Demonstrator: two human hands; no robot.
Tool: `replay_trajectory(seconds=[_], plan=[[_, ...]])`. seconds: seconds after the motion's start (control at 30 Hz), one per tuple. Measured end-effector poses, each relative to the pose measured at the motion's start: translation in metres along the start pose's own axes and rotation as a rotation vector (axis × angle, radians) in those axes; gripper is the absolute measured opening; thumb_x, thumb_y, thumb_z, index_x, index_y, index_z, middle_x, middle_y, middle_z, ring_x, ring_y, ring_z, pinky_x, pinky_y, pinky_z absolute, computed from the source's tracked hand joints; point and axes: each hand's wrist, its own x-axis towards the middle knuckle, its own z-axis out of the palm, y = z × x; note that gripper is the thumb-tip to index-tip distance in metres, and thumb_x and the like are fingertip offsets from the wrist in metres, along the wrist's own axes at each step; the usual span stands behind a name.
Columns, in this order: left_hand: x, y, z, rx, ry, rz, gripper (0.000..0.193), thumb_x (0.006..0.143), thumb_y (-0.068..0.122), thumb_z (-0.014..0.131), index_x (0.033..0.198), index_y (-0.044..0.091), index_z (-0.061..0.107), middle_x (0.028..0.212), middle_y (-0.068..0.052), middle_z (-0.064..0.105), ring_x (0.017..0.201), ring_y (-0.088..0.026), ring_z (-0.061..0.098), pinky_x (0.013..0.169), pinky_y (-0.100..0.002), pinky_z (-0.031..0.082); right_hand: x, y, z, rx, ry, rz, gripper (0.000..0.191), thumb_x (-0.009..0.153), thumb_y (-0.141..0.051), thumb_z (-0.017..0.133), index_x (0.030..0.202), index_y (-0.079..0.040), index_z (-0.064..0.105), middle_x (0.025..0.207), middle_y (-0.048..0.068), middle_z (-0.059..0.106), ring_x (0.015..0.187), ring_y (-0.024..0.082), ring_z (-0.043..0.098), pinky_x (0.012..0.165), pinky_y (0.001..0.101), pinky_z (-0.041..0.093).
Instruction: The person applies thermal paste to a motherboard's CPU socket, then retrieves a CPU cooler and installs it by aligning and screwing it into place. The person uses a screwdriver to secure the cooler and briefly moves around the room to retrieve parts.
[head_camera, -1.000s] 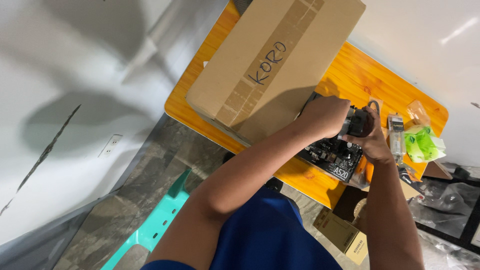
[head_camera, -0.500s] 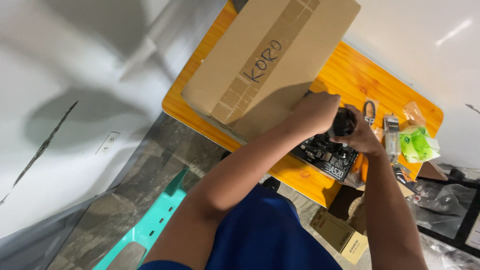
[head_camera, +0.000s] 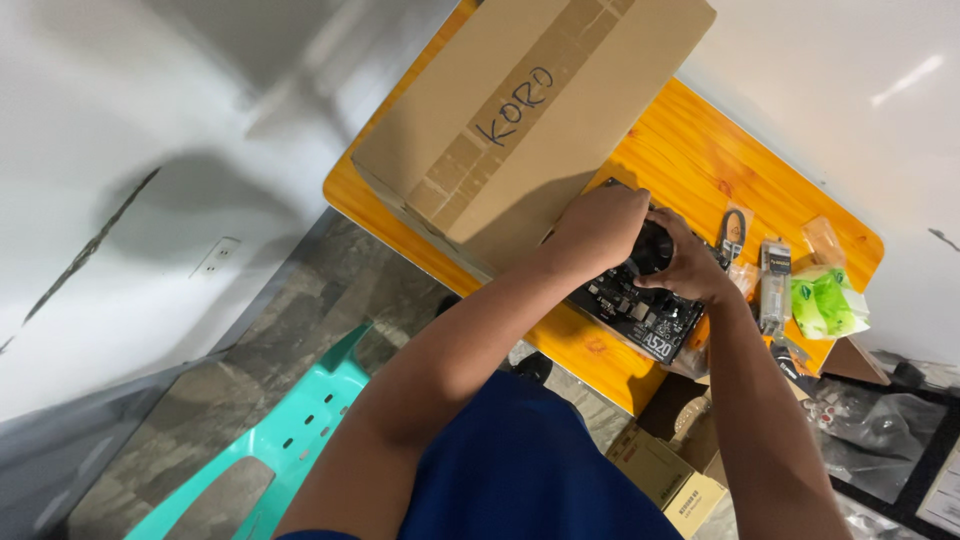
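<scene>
A large cardboard box occupies the orange worktop at left. Beside it, the left hand and right hand close their fingers around a round black cooler atop a dark circuit board. The board appears rigid, light and fragile; edges offer safest hold. Small packets lie right.
</scene>
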Motion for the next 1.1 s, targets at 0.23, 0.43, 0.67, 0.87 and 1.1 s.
replay_trajectory(seconds=[0.23,0.43,0.67,0.87,1.1], plan=[[-0.003,-0.002,0.003,-0.001,0.009,-0.009,0.015,0.09,0.007,0.058,0.102,0.003,0.067,0.094,-0.015,0.074,0.093,-0.035,0.073,0.078,-0.048,0.057,0.004,0.003,-0.002,-0.107,-0.012,0.042,0.12,0.05,-0.016,0.098,0.155,-0.025,0.04,0.164,0.013,0.033,0.152,0.032,0.031,0.124,0.0424,0.027],[-0.003,-0.001,0.005,-0.036,0.076,0.006,0.015,0.091,0.007,0.058,0.101,0.004,0.068,0.098,-0.014,0.075,0.099,-0.034,0.072,0.083,-0.047,0.057,0.014,0.01,0.001,-0.16,-0.026,-0.026,0.121,0.052,-0.024,0.098,0.156,-0.019,0.036,0.164,0.013,0.033,0.152,0.033,0.028,0.124,0.0442,0.025],[0.0,0.002,0.002,-0.022,0.031,-0.028,0.017,0.09,0.009,0.059,0.105,0.005,0.067,0.099,-0.014,0.075,0.099,-0.033,0.072,0.083,-0.047,0.057,0.021,0.008,0.003,-0.203,-0.054,-0.018,0.119,0.053,-0.022,0.097,0.156,-0.02,0.038,0.164,0.013,0.033,0.153,0.034,0.027,0.124,0.0454,0.025],[0.0,0.003,0.002,-0.007,-0.022,-0.055,0.02,0.09,0.011,0.058,0.107,0.004,0.067,0.099,-0.016,0.075,0.096,-0.034,0.073,0.081,-0.047,0.058,0.023,0.01,0.004,-0.196,-0.067,-0.018,0.115,0.053,-0.022,0.097,0.154,-0.02,0.042,0.161,0.012,0.038,0.153,0.034,0.029,0.125,0.0454,0.026],[0.001,0.002,0.005,-0.041,0.009,-0.03,0.021,0.092,0.012,0.057,0.108,0.003,0.068,0.098,-0.017,0.075,0.094,-0.034,0.074,0.08,-0.047,0.058,0.024,0.008,0.001,-0.182,-0.073,0.024,0.112,0.053,-0.022,0.097,0.152,-0.023,0.045,0.162,0.013,0.037,0.151,0.034,0.032,0.123,0.0464,0.029]])
